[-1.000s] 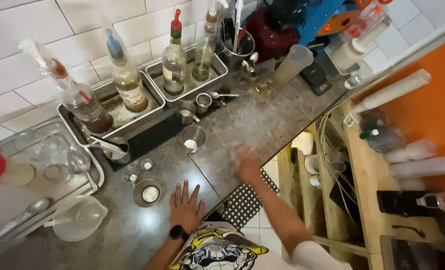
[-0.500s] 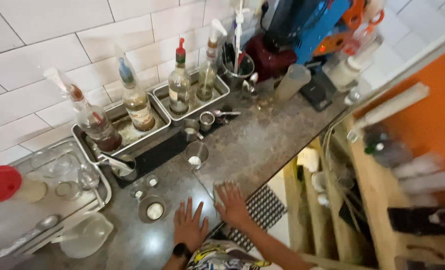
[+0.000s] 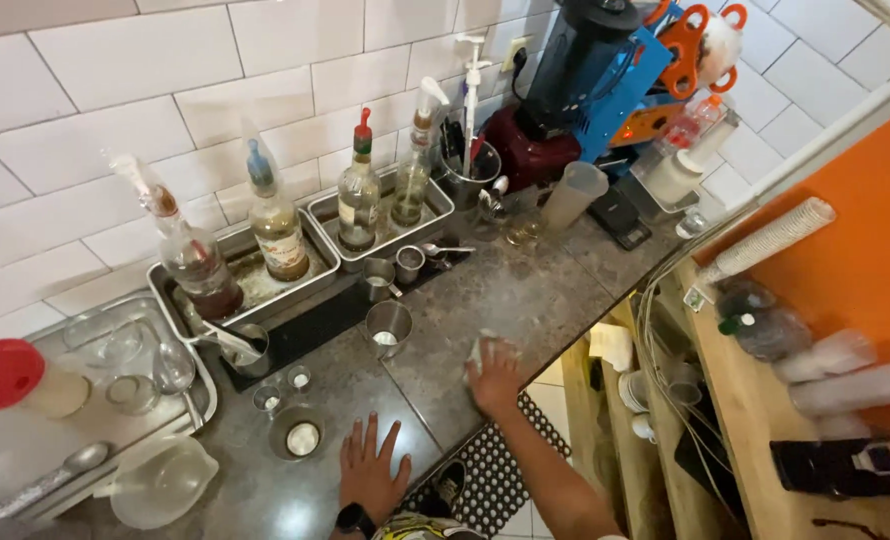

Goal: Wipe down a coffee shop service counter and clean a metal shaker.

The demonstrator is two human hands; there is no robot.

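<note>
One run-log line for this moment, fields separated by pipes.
left hand flat on dark stone counter | right hand pressing pale cloth on counter | small steel cup nearby

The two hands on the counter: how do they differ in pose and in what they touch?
The left hand lies flat on the bare counter, fingers spread; the right hand presses on a pale cloth. The left wears a dark wristwatch; the right wrist is bare. Both rest palm down.
</note>
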